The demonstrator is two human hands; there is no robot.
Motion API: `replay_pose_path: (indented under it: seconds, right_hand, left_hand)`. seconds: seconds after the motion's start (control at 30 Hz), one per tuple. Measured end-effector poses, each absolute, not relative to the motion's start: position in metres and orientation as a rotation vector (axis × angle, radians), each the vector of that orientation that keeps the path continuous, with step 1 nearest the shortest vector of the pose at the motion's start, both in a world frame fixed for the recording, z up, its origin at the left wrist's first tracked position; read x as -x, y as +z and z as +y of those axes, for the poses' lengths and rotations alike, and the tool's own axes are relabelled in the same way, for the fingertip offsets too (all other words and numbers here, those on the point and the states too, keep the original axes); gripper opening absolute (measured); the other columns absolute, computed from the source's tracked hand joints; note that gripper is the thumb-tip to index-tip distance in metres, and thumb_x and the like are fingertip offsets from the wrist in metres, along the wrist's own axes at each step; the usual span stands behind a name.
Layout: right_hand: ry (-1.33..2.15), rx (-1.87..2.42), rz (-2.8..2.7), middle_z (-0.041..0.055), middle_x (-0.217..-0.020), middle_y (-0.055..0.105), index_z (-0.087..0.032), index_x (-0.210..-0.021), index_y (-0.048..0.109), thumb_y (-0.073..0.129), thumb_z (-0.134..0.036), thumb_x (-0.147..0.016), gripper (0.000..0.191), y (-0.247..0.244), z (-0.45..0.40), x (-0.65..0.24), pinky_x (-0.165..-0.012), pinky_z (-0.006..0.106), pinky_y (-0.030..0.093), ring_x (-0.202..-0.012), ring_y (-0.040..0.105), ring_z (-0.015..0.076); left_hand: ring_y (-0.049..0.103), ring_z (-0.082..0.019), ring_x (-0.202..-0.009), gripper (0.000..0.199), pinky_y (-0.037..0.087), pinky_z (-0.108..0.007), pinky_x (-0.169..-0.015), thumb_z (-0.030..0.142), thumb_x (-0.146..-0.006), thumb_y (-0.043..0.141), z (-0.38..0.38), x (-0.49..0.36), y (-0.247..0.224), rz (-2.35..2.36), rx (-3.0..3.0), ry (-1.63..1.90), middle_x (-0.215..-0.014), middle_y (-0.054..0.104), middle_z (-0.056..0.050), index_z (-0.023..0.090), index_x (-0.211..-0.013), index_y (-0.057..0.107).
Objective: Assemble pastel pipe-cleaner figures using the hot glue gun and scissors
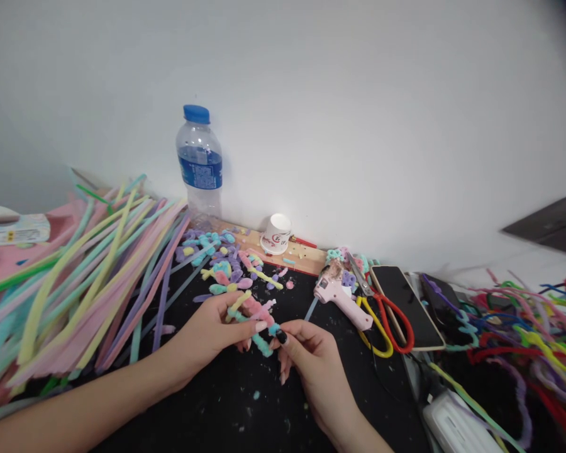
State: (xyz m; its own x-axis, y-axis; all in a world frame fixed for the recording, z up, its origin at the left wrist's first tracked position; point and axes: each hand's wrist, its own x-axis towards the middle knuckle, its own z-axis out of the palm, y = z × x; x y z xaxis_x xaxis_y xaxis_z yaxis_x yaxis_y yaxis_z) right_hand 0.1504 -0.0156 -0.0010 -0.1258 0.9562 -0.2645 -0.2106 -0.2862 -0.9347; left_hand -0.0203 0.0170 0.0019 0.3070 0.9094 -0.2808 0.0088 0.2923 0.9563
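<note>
Both hands pinch one pastel chenille-stem piece: left hand mid-length, right hand at its blue end, above the desk, short of its far edge. Risks I note remotely: uneven pull could bend stems; a rightward sweep could knock the glue gun.

Two hands, your left hand and your right hand, share one multicoloured pipe-cleaner piece. Along the far edge of the surface you have one plastic bottle and one paper cup. Towards its far right corner you see one glue gun, one pair of scissors and one pale-edged smartphone. Two masses of pipe cleaners, a left-edge heap and a right-edge tangle, overlap too closely for you to count singly.
</note>
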Motion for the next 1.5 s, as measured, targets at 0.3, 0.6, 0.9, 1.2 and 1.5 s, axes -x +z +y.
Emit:
replay_pose_path:
  seconds: [0.3,0.6,0.9,1.2,1.5]
  right_hand:
    - [1.582,1.189,-0.993,-0.0011,-0.056,0.062,-0.013,-0.073,0.068,0.068,-0.025,-0.072,0.012,-0.0006,-0.0146,-0.1512,-0.040,0.016,0.042,-0.040,0.049,0.0055]
    - [1.602,1.204,-1.020,-0.0029,-0.052,0.059,-0.014,-0.070,0.068,0.068,-0.028,-0.071,0.014,0.0012,-0.0138,-0.1525,-0.041,0.017,0.041,-0.040,0.048,0.0063]
    - [1.653,1.193,-1.031,-0.0006,-0.058,0.062,-0.014,-0.071,0.068,0.068,-0.030,-0.072,0.016,-0.0009,-0.0124,-0.1558,-0.043,0.019,0.043,-0.043,0.049,0.0074]
    - [1.660,1.199,-1.014,0.0000,-0.058,0.063,-0.013,-0.069,0.068,0.069,-0.030,-0.071,0.017,0.0038,-0.0118,-0.1550,-0.043,0.019,0.042,-0.043,0.049,0.0067]
    - [1.660,1.200,-0.999,0.0005,-0.060,0.062,-0.013,-0.073,0.067,0.069,-0.031,-0.072,0.019,0.0016,-0.0114,-0.1565,-0.044,0.019,0.044,-0.044,0.050,0.0075]
  left_hand:
    - [0.050,-0.007,-0.050,0.021,0.042,-0.018,-0.050,0.034,-0.069,0.070,0.0158,0.0207,0.0032,1.091,-1.134,0.785,-0.065,0.057,0.004,0.016,-0.076,0.060]
    - [0.053,-0.009,-0.053,0.022,0.042,-0.019,-0.052,0.037,-0.071,0.068,0.0154,0.0212,0.0056,1.108,-1.206,0.771,-0.065,0.055,0.005,0.017,-0.076,0.058]
    - [0.053,-0.010,-0.052,0.023,0.043,-0.021,-0.052,0.037,-0.070,0.068,0.0153,0.0214,0.0102,1.125,-1.192,0.739,-0.060,0.054,0.005,0.017,-0.072,0.055]
    - [0.053,-0.009,-0.051,0.019,0.043,-0.019,-0.052,0.033,-0.071,0.068,0.0148,0.0219,0.0097,1.112,-1.189,0.733,-0.057,0.054,0.007,0.018,-0.075,0.057]
    - [0.055,-0.010,-0.054,0.020,0.046,-0.021,-0.055,0.031,-0.069,0.069,0.0151,0.0226,0.0073,1.089,-1.144,0.756,-0.065,0.058,0.006,0.019,-0.078,0.056]
